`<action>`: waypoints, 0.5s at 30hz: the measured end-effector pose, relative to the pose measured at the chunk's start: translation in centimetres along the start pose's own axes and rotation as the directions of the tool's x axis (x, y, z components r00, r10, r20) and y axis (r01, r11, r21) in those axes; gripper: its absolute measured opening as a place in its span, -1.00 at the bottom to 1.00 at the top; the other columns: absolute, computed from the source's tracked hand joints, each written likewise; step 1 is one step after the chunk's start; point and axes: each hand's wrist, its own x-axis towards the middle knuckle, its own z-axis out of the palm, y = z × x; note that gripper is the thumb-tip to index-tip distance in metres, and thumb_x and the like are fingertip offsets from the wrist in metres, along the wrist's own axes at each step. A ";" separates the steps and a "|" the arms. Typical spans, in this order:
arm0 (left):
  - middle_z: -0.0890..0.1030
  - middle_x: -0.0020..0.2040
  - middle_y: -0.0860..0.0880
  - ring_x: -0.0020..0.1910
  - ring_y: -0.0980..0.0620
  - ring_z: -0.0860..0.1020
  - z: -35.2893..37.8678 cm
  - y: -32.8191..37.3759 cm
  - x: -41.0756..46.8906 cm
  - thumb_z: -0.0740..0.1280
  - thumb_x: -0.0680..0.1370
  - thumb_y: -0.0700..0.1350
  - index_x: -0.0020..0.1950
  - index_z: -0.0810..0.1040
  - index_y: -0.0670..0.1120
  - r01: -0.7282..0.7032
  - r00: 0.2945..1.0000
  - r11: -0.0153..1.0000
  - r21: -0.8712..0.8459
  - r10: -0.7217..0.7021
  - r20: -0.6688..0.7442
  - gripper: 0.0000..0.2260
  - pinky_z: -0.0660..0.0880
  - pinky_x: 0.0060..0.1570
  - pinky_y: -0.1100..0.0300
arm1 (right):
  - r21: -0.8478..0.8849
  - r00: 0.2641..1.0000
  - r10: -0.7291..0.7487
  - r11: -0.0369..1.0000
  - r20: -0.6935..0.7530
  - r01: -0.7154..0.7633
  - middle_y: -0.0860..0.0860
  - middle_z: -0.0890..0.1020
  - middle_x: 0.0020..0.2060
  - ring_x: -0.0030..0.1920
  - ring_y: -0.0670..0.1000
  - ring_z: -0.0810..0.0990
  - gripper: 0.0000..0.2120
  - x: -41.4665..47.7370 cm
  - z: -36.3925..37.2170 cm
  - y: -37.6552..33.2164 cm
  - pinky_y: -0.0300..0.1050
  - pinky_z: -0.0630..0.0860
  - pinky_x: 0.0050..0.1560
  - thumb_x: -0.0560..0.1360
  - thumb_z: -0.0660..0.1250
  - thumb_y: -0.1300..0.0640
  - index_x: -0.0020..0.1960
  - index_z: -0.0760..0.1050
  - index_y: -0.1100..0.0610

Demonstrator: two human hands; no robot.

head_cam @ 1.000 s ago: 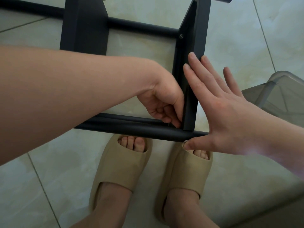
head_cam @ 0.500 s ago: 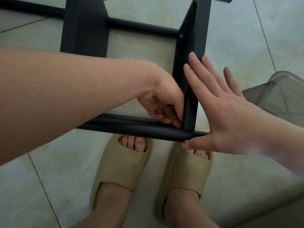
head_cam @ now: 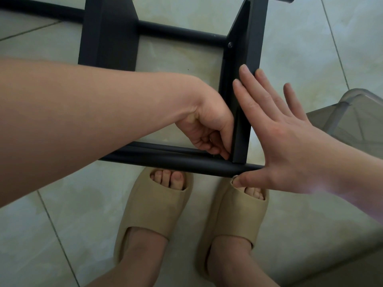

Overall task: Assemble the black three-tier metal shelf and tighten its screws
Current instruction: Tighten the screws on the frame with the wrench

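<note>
Black metal makes up the shelf frame (head_cam: 109, 38), which lies on its side on the tiled floor just beyond the person's feet. It looks partly built. Two flat panels are joined to the far tube (head_cam: 178, 32), and a fitted screw (head_cam: 229, 44) shows at the top of the right panel (head_cam: 251, 38). The joint where that panel meets the near tube (head_cam: 165, 160) appears to be the one in hand, so more tightening and probably further tiers are left. The right hand (head_cam: 290, 141) lies flat on the panel's outer face with its fingers (head_cam: 248, 96) straight and spread, and its thumb (head_cam: 248, 180) sits under the near tube beside a small metal piece (head_cam: 235, 177). The left hand (head_cam: 207, 127) reaches into the inside corner with its fingers (head_cam: 217, 150) curled and bunched against the joint. What they pinch, if anything, cannot be told.
</note>
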 end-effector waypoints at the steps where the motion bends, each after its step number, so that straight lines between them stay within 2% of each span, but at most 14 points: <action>1: 0.66 -0.30 -0.03 -0.30 0.10 0.53 0.0 0.0 0.0 0.33 0.54 -0.33 -0.31 0.68 -0.10 -0.004 1.000 1.000 -0.005 0.004 0.000 -0.72 0.40 -0.17 0.30 | 0.000 1.000 0.000 1.000 0.000 0.000 -0.12 -0.44 0.57 0.56 -0.08 -0.47 0.34 0.0 0.0 0.0 0.24 -0.27 0.58 0.20 0.31 -0.51 0.62 -0.40 0.06; 6: 0.66 -0.31 -0.03 -0.33 0.12 0.55 0.0 -0.2 0.2 0.33 0.53 -0.33 -0.36 0.69 -0.08 -0.026 1.000 1.000 -0.009 0.026 0.007 -0.69 0.47 -0.24 0.33 | -0.002 1.000 -0.008 1.000 -0.002 0.008 -0.11 -0.43 0.57 0.56 -0.07 -0.46 0.34 0.0 0.0 0.1 0.25 -0.28 0.57 0.21 0.32 -0.51 0.63 -0.39 0.07; 8: 0.65 -0.28 -0.03 -0.32 0.12 0.55 -0.2 -0.4 0.1 0.33 0.53 -0.32 -0.26 0.68 -0.11 -0.029 0.999 0.999 -0.027 0.030 0.023 -0.77 0.50 -0.26 0.33 | -0.002 1.000 -0.010 1.000 -0.003 0.010 -0.11 -0.43 0.57 0.56 -0.07 -0.46 0.34 0.0 0.1 0.1 0.24 -0.28 0.57 0.21 0.32 -0.51 0.63 -0.38 0.07; 11: 0.64 -0.24 -0.02 -0.25 0.11 0.55 -0.2 -0.9 -0.3 0.37 0.45 -0.30 -0.12 0.61 -0.13 -0.056 0.996 0.997 -0.062 0.060 0.061 -0.91 0.48 -0.17 0.29 | -0.003 1.000 -0.011 1.000 -0.007 0.011 -0.11 -0.43 0.58 0.56 -0.08 -0.46 0.34 0.0 0.1 0.1 0.23 -0.28 0.57 0.21 0.31 -0.51 0.63 -0.38 0.07; 13: 0.63 -0.25 -0.02 -0.23 0.10 0.55 -0.2 -1.0 -0.3 0.37 0.41 -0.31 -0.13 0.59 -0.14 -0.093 0.993 0.993 -0.078 0.097 0.062 -0.89 0.44 -0.15 0.28 | -0.001 1.000 -0.011 1.000 -0.008 0.011 -0.11 -0.43 0.58 0.56 -0.08 -0.46 0.34 0.0 0.1 0.1 0.22 -0.29 0.57 0.21 0.32 -0.51 0.63 -0.38 0.07; 15: 0.62 -0.26 -0.03 -0.23 0.08 0.54 -0.1 -1.0 -0.1 0.33 0.49 -0.37 -0.14 0.57 -0.14 -0.120 0.991 0.989 -0.082 0.124 0.043 -0.86 0.43 -0.16 0.27 | 0.001 1.000 -0.012 1.000 -0.007 0.012 -0.11 -0.43 0.57 0.56 -0.08 -0.46 0.34 0.0 0.1 0.1 0.23 -0.28 0.57 0.21 0.32 -0.51 0.63 -0.38 0.07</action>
